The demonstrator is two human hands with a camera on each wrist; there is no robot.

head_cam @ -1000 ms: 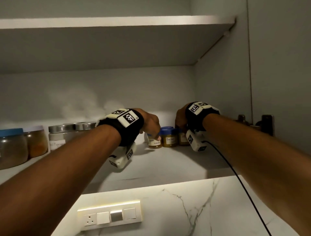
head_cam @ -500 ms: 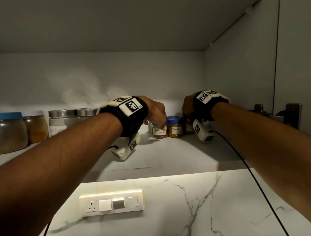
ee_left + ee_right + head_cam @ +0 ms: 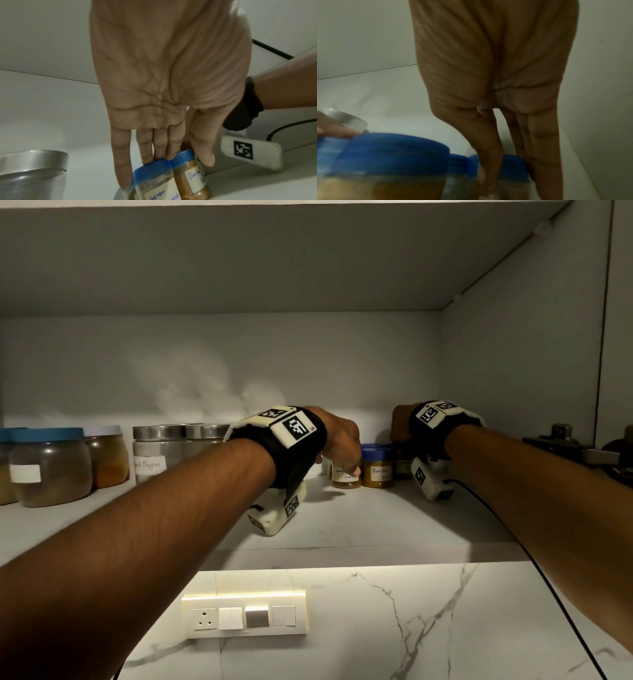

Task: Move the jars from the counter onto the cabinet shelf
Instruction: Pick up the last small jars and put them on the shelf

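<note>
— Are the jars up already?

— Three blue-lidded spice jars (image 3: 376, 465) stand on the cabinet shelf (image 3: 342, 515), right of the steel-lidded jars (image 3: 181, 451). My left hand (image 3: 164, 94) rests straight-fingered on one; my right hand (image 3: 505, 81) pinches another. The counter is not visible.

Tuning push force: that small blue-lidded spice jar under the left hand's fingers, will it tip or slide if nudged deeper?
The small jar is squat and stands flat on the shelf, so it likely slides rather than tips. It looks mostly full of powder, so probably not feather-light. It touches a neighbouring jar, which would likely move too.
</note>
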